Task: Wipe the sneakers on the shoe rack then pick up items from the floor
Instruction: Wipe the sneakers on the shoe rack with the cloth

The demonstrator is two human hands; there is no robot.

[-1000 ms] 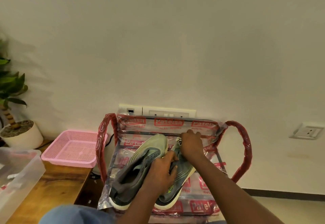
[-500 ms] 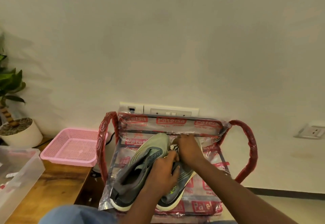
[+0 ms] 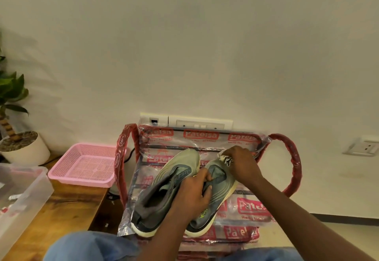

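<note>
1. Two grey-green mesh sneakers (image 3: 164,191) lay on the plastic-wrapped red shoe rack (image 3: 295,164).
2. The right one was steadied by the left hand (image 3: 192,194), its grip pressed on the tongue.
3. A patterned cloth (image 3: 225,159) was pinched in the right hand (image 3: 243,163) at the toe; wiping was judged underway, with strokes toward the heel needed next.

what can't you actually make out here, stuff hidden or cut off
All in the head view:
- Cloth: mostly hidden under the right hand; its size is unclear.
- Right sneaker: the middle is covered by the left hand.
- Floor items: none visible; rack and knees block the floor.
- Clear bin: cut off by the left edge, contents blurred.
- Plant: cut off by the left edge.
</note>
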